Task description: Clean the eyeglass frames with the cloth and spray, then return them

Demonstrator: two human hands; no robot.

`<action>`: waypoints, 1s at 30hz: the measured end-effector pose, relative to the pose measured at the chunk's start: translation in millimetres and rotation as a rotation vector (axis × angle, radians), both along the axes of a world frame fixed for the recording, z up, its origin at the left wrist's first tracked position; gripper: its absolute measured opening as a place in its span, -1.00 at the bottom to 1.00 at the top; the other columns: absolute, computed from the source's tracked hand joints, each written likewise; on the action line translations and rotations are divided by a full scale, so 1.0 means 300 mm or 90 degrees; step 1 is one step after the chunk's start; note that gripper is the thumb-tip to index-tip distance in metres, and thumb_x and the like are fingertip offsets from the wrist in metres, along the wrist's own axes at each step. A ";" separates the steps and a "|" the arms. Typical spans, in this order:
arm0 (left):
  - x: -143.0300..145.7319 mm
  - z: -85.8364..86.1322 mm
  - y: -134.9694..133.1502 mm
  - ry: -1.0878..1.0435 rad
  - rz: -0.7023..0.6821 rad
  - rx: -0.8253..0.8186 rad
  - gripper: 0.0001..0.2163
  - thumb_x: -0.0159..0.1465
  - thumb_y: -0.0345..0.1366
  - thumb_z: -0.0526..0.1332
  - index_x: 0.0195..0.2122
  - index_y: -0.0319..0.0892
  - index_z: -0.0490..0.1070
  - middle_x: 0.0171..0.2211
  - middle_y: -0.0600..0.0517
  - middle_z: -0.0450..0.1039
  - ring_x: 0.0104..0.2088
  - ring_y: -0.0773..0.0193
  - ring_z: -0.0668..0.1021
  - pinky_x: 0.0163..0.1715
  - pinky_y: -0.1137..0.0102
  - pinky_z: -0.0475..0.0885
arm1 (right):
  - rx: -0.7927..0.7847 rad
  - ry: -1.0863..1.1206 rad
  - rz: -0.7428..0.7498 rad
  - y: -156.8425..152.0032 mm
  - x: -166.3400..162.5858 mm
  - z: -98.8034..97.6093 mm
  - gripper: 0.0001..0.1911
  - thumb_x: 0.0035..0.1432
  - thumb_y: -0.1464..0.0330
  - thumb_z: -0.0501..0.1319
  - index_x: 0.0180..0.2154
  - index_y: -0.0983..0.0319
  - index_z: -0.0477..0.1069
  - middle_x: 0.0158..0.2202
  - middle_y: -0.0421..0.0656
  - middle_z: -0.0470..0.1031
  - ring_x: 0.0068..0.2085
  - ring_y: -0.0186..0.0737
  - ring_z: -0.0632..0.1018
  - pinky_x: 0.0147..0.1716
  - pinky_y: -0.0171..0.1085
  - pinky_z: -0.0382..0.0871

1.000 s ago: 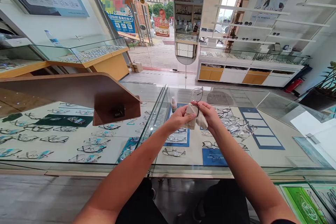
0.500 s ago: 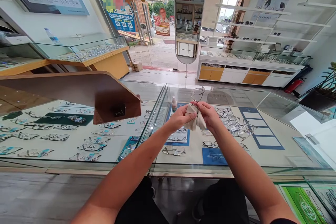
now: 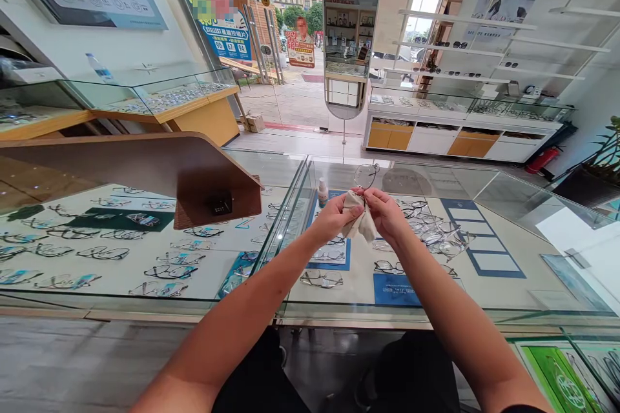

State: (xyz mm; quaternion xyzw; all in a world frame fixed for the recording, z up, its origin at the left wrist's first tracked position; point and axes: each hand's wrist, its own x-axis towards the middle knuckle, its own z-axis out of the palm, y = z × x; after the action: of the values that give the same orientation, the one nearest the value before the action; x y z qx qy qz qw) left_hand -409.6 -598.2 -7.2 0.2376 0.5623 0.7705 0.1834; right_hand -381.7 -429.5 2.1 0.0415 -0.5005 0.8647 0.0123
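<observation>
Above the glass counter, both hands meet around a pair of eyeglasses [image 3: 367,175] and a pale cloth [image 3: 359,222]. My left hand [image 3: 336,217] is closed on the cloth, pinching it against part of the glasses. My right hand [image 3: 385,210] grips the glasses' frame close beside it, fingers bent. One round, thin-rimmed lens sticks up beyond the fingertips; the other part of the glasses is hidden by the cloth and fingers. The cloth hangs down below the hands. Just left of the hands, a small white spray bottle [image 3: 322,193] stands upright on the counter.
Under the glass lie many eyeglasses [image 3: 322,279] in rows, with a blue card [image 3: 394,289] among them. A brown wooden panel [image 3: 213,174] juts over the left counter. Behind the counter stands an oval mirror [image 3: 345,90]. A potted plant [image 3: 593,168] is at right.
The cloth's hanging end has shifted slightly between the fingers. Both hands keep nearly the same place and grip; the view has moved very little.
</observation>
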 end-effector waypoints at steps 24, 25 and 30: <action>-0.021 -0.034 0.010 -0.027 0.020 0.001 -0.36 0.20 0.29 0.51 0.00 -0.21 0.64 -0.39 0.03 0.51 -0.35 0.26 0.52 -0.34 0.39 0.39 | 0.007 -0.002 0.004 0.010 -0.013 -0.006 -0.58 -0.15 0.01 0.71 -0.38 0.09 0.67 -0.10 -0.16 0.78 -0.03 -0.05 0.67 -0.02 -0.15 0.55; -0.019 -0.035 0.007 -0.027 0.011 0.002 -0.37 0.20 0.28 0.52 -0.02 -0.21 0.64 -0.36 0.01 0.53 -0.33 0.25 0.53 -0.33 0.38 0.39 | 0.006 0.000 -0.001 0.015 -0.014 -0.008 -0.58 -0.14 0.01 0.71 -0.37 0.09 0.68 -0.09 -0.15 0.78 -0.02 -0.04 0.68 0.00 -0.15 0.55; -0.005 -0.017 -0.008 -0.013 -0.051 -0.021 -0.41 0.15 0.15 0.62 0.02 -0.16 0.61 -0.23 -0.01 0.62 -0.25 0.24 0.58 -0.21 0.36 0.45 | 0.039 -0.016 0.008 0.031 -0.013 -0.003 -0.53 -0.07 -0.05 0.67 -0.26 0.13 0.74 -0.05 -0.09 0.78 -0.10 -0.10 0.66 -0.13 -0.19 0.55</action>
State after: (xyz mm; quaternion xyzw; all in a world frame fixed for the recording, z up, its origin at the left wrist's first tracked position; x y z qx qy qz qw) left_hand -411.2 -600.5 -12.1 0.2493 0.5632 0.7554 0.2238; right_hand -385.7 -420.3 1.1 0.0341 -0.5267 0.8494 -0.0006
